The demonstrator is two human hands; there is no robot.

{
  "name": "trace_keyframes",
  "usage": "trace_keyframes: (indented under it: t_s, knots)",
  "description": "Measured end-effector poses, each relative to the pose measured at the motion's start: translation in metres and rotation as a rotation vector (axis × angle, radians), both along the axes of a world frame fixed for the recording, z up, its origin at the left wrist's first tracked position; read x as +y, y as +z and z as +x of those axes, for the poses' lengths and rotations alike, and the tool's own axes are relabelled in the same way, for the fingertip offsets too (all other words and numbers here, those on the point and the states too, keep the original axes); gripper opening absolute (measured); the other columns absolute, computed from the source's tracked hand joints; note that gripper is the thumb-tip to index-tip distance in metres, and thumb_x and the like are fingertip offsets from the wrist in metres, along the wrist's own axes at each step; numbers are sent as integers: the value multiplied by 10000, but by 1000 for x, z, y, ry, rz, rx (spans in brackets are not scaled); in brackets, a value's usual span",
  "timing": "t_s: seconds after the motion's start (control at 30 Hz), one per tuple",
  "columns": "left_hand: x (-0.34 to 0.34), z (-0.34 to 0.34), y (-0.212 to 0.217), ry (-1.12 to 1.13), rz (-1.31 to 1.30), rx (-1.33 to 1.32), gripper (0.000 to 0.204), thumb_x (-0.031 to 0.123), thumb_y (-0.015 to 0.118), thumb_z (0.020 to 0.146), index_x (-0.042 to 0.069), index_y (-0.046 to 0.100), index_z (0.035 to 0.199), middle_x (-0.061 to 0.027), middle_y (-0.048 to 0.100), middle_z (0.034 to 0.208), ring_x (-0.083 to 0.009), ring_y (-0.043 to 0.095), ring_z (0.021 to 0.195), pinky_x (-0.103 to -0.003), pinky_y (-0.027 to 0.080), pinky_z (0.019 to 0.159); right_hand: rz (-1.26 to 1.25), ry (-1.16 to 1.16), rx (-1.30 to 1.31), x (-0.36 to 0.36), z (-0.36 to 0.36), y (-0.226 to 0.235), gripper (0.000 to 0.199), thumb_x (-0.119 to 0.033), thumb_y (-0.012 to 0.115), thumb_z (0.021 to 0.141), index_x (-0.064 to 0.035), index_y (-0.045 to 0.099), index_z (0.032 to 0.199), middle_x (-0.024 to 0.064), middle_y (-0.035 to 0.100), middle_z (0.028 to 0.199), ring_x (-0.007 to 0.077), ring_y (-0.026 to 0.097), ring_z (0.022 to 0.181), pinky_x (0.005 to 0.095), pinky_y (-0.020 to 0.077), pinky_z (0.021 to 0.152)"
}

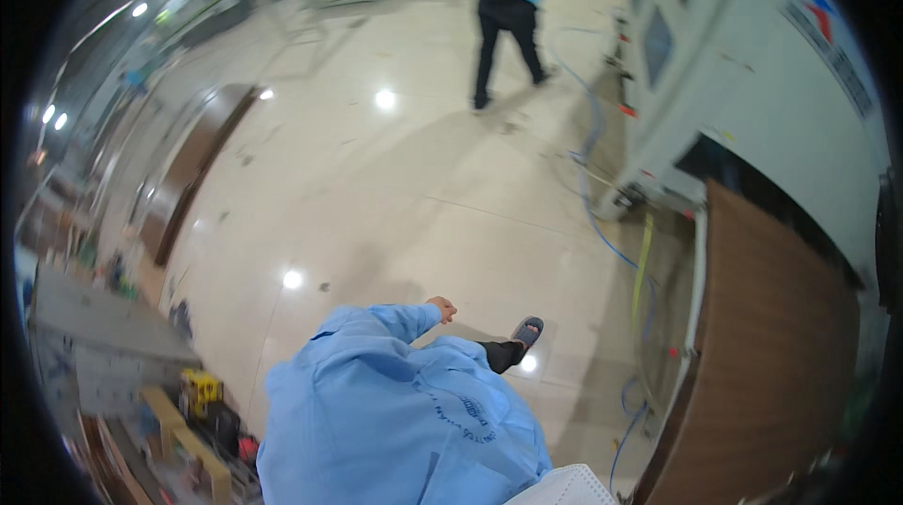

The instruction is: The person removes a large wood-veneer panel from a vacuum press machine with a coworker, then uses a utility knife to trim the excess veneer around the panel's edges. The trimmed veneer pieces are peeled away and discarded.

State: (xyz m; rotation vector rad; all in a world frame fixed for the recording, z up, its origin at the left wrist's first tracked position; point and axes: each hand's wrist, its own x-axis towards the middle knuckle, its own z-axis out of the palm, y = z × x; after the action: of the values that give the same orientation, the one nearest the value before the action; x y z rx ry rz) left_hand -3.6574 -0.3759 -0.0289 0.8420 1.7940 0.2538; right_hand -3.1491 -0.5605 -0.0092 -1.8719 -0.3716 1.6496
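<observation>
Floor (367, 176) pale and glossy beneath your left hand (440, 309), one sandal (530, 332) just to its right!
Your fingers curl loosely inward, but whether they close on anything is too small to tell; your right hand is out of view, its grip impossible to tell. Below the left, one round print (466, 417) of dark lettering marks your light-blue shirt (348, 402). Far ahead of that hand, one co-worker (508, 2) in mid-stride; well to its right, one pale machine (743, 82) carrying a red-and-blue mark (820, 18) with dark lettering, then one brown panel (771, 345) nearer you.
</observation>
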Motion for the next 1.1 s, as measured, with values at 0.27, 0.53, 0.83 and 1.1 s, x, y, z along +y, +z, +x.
trace_keyframes:
  t_s: [0.27, 0.53, 0.83, 1.1]
  knots:
    - [-149, -178, -18, 265, -273, 279, 354, 367, 617, 914, 72, 776, 1029, -91, 774, 902, -200, 737, 752, -347, 589, 796, 87, 672, -73, 122, -146, 23, 439, -372, 615, 959, -65, 593, 1273, 204, 709, 1108, 390, 693, 981, 519, 550, 855]
    - [-178, -254, -53, 243, -203, 171, 462, 440, 580, 863, 163, 731, 1200, -181, 618, 1347, -363, 589, 1239, -453, 456, 1075, 210, 1229, -197, 237, -401, 36, 447, -377, 611, 957, -78, 584, 1289, 209, 709, 1103, 396, 691, 978, 512, 544, 869]
    - [-222, -507, -44, 947, 43, 79, 443, 444, 617, 902, 79, 750, 1116, -113, 757, 1042, -252, 731, 911, -375, 567, 861, 323, 1639, -367, 290, -652, 40, 456, -383, 607, 955, -94, 573, 1306, 214, 710, 1097, 402, 690, 975, 504, 537, 885]
    - [-233, -733, 37, 1322, 454, -53, 407, 412, 600, 968, 76, 692, 1178, -59, 749, 1000, -158, 700, 866, -319, 555, 734, 544, 1914, -399, 310, -827, -9, 465, -388, 603, 954, -107, 564, 1322, 219, 710, 1092, 408, 689, 973, 496, 531, 899]
